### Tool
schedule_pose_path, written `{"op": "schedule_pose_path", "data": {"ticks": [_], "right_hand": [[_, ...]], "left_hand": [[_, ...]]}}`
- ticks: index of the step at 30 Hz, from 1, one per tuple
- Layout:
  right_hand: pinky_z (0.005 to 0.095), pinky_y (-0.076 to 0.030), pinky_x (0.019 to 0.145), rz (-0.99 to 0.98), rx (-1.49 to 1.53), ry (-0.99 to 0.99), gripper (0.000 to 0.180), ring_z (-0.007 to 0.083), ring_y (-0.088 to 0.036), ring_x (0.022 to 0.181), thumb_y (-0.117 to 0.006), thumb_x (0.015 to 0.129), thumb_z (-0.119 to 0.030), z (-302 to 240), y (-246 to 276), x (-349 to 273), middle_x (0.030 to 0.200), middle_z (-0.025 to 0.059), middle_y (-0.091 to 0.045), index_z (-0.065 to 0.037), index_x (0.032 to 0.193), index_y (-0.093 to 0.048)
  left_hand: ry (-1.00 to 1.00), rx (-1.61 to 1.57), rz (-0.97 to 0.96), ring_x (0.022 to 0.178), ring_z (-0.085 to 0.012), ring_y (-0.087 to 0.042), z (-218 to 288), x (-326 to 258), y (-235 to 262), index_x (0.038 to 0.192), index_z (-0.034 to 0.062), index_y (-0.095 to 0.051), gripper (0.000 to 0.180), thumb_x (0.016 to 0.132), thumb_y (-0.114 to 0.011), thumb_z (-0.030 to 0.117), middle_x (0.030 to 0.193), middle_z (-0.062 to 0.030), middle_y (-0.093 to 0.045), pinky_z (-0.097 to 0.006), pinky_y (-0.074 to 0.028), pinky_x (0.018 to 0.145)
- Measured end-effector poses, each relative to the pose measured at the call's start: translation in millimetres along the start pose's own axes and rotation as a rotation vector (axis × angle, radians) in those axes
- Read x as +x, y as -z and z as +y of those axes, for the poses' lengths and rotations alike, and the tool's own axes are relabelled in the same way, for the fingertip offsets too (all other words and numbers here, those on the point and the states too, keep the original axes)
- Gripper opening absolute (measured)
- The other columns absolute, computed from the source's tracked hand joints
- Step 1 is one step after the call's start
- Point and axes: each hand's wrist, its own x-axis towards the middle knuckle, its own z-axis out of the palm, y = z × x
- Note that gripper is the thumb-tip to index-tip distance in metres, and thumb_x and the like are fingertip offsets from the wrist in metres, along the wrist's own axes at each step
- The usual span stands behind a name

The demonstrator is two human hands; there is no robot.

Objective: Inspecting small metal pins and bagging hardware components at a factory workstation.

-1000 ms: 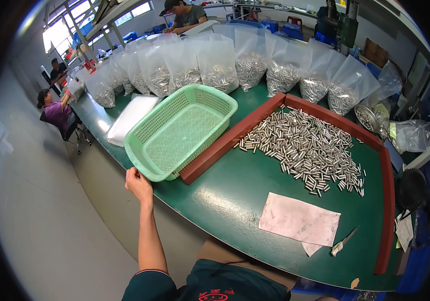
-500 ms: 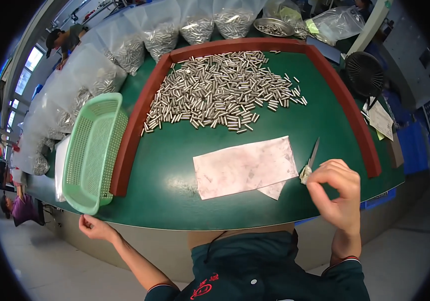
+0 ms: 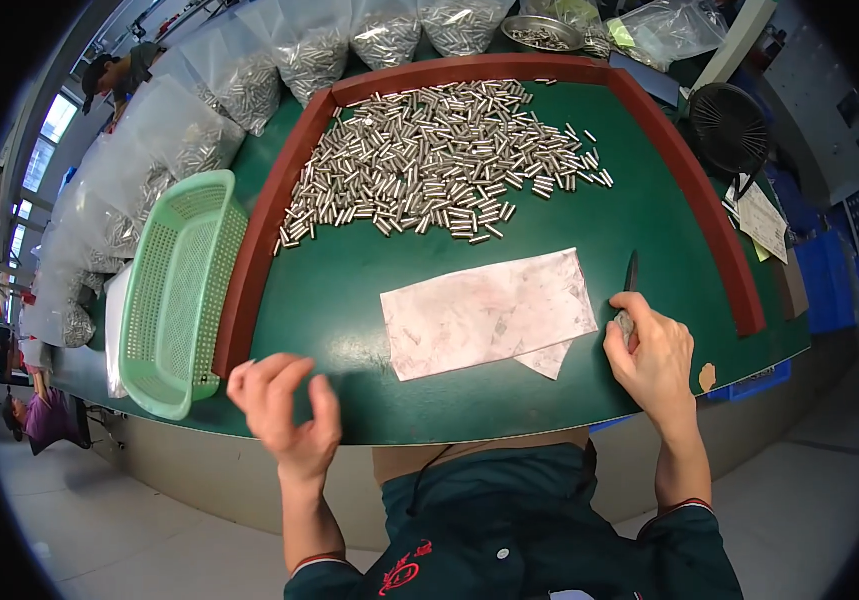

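Observation:
My right hand (image 3: 657,355) rests on the table's right part, its fingers closed round the pale wrapped handle of a narrow knife (image 3: 632,272). The dark pointed blade sticks out away from me; most of the handle is hidden. My left hand (image 3: 291,415) hovers over the near table edge, fingers curved and apart, holding nothing. Between the hands lies a folded, smudged whitish cloth (image 3: 489,313), one corner poking out underneath. Beyond it spreads a large heap of short shiny metal pins (image 3: 429,165) on the green table (image 3: 349,340).
A red-brown raised border (image 3: 284,180) frames the pins on three sides. Left of it stands a green plastic basket (image 3: 184,290). Clear bags of metal pins (image 3: 314,65) line the back and left. A black fan (image 3: 729,135) and a metal bowl (image 3: 542,35) stand farther off.
My left hand has risen from beside the basket's near end and moved right over the table edge. My right hand has come down onto the knife and grasped its handle.

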Motion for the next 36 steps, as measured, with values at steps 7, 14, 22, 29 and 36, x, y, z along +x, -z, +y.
{"op": "schedule_pose_path", "data": {"ticks": [7, 14, 22, 29, 36], "right_hand": [[0.0209, -0.031, 0.043, 0.213, 0.58, -0.164, 0.016, 0.0056, -0.04, 0.046, -0.046, 0.076, 0.003, 27.7, 23.0, -6.8, 0.059, 0.002, -0.054, 0.003, 0.083, -0.061], [0.0225, -0.04, 0.051, -0.155, 0.816, 0.095, 0.012, 0.0089, -0.052, 0.056, -0.051, 0.078, -0.004, -9.9, 42.9, 17.5, 0.063, 0.0058, -0.059, 0.003, 0.077, -0.061], [0.0288, -0.041, 0.048, -0.074, 0.556, 0.234, 0.024, 0.0184, -0.055, 0.049, -0.055, 0.082, -0.016, -31.8, 24.3, 63.7, 0.056, 0.0098, -0.054, 0.002, 0.066, -0.059], [0.0187, -0.031, 0.044, -0.5, 1.145, 0.011, 0.027, 0.0043, -0.037, 0.048, -0.041, 0.093, -0.026, -54.1, 20.5, 90.1, 0.053, -0.0037, -0.04, -0.004, 0.082, -0.052], [0.023, -0.015, 0.037, -0.282, 1.752, 0.033, 0.048, 0.0056, -0.017, 0.04, -0.034, 0.094, -0.037, -40.0, -5.7, 112.6, 0.044, -0.0041, -0.025, -0.012, 0.053, -0.027]], "left_hand": [[-0.281, -0.191, -0.363, 0.074, -0.0183, -0.052, 38.0, 33.5, -36.7, 0.083, 0.0069, -0.057, 0.018, 0.066, -0.061, 0.003, 0.082, -0.0025, -0.054, -0.038, -0.034, 0.083], [-0.367, -0.24, -0.909, 0.131, -0.0277, -0.02, 57.8, 46.3, -61.9, 0.135, 0.009, -0.03, 0.062, 0.082, -0.053, 0.033, 0.141, -0.0111, -0.024, -0.049, -0.015, 0.105], [-0.386, -0.21, -0.986, 0.134, -0.0281, -0.008, 62.8, 46.4, -60.5, 0.139, 0.0119, -0.02, 0.08, 0.079, -0.048, 0.057, 0.145, -0.0108, -0.013, -0.053, -0.004, 0.105], [-0.113, -0.225, -0.268, 0.081, -0.0256, -0.049, 28.9, 83.8, -90.8, 0.079, 0.0052, -0.062, 0.011, 0.07, -0.064, 0.01, 0.079, -0.0071, -0.053, -0.037, -0.036, 0.069], [-0.035, -0.367, -0.289, 0.068, -0.0219, -0.05, 51.5, 104.1, -129.2, 0.076, 0.0023, -0.063, 0.007, 0.07, -0.064, 0.006, 0.069, -0.0067, -0.055, -0.032, -0.04, 0.064]]}}
